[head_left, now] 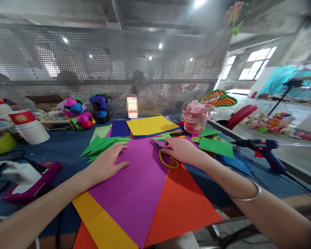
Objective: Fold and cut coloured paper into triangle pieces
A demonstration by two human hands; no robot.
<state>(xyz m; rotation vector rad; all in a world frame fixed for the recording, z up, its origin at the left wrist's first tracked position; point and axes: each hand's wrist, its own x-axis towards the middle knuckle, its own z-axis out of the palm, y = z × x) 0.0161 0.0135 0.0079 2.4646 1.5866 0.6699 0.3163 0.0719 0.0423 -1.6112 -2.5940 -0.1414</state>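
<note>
A large purple paper sheet lies before me, over a yellow-orange sheet and an orange-red sheet. My left hand rests on the purple sheet's left side, thumb and fingers apart, holding nothing. Beside it, partly under the wrist, are green paper pieces. My right hand is closed on yellow-handled scissors above the purple sheet's right side. Their dark blades point up and left, and the handle loops hang below my fingers. Some of the grip is hidden by the hand.
Behind the sheets lies a yellow paper stack. A pink jar and glue gun stand to the right. On the left are paper cups, a purple power strip and folded paper balls. A perforated screen rises behind.
</note>
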